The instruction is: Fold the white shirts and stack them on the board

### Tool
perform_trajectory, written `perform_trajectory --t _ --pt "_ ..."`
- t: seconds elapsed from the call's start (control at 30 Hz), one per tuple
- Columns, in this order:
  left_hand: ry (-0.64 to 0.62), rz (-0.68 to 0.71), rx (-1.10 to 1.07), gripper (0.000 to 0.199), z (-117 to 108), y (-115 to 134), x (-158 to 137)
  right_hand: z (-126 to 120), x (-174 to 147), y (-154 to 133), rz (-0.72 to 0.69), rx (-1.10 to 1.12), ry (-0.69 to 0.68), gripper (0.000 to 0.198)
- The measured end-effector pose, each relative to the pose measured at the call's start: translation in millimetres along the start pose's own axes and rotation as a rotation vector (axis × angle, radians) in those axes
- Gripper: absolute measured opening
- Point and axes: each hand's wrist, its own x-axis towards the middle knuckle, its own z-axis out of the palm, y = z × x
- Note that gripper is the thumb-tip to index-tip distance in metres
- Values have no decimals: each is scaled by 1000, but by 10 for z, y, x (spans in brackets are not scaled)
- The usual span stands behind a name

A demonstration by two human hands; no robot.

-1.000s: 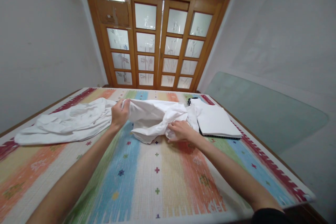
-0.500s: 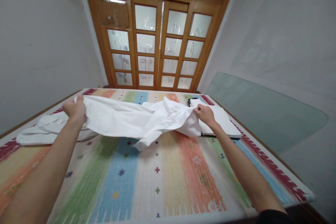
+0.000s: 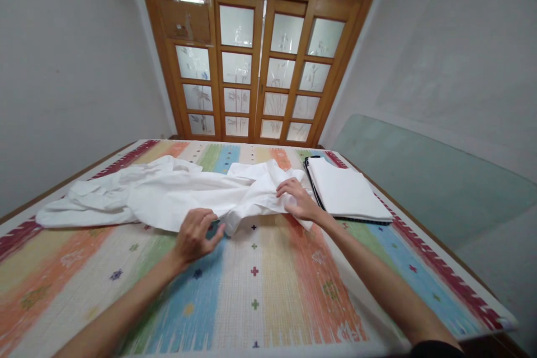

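A white cloth garment point(image 3: 184, 193), perhaps a shirt, lies spread and wrinkled across the patterned cover; its exact kind is unclear. Close to its front edge is my left hand point(image 3: 197, 238), fingers bent and thumb apart, with nothing in it. My right hand point(image 3: 298, 201) rests over the crumpled right part of the garment, with a gap between thumb and fingers. Under the garment's left end sits more rumpled white cloth point(image 3: 90, 201); where one piece stops and the other starts is hard to see.
A flat folded stack of white cloth point(image 3: 348, 193) with dark cloth beneath lies on the right. The striped cover point(image 3: 235, 302) spreads over the bed or table. Behind stand wooden glazed doors point(image 3: 255, 67); a pale green panel point(image 3: 432, 179) is along the right wall.
Both hands have let go of the stretched garment, which has come down onto the cover. My left hand moved right and nearer; my right hand moved left onto the cloth.
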Motion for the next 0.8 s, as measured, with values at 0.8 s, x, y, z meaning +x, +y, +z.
perform_trajectory --t 0.8 --pt "-89 -364 -498 19 -144 -224 465 -145 187 219 539 457 -258 26"
